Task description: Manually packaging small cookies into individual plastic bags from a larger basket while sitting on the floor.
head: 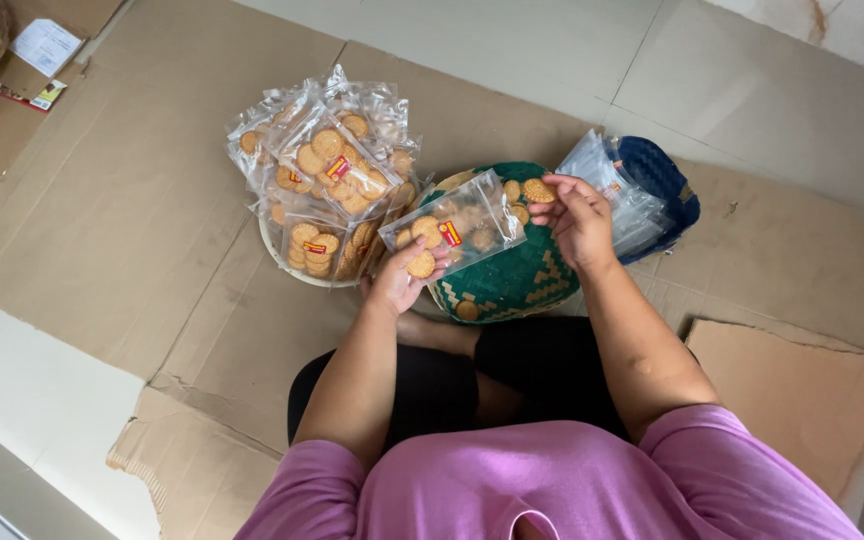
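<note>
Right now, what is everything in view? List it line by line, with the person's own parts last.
clear bag: one, partly filled with round biscuits, held by both hands
woven tray: one, green, under the hands, a few loose biscuits
filled bags: a heap, count unclear, on a pale dish at left
empty bags: a stack, clear, in blue basket
cardboard: brown sheets on the floor
left hand: holds the bag's bottom
right hand: pinches a biscuit
</note>
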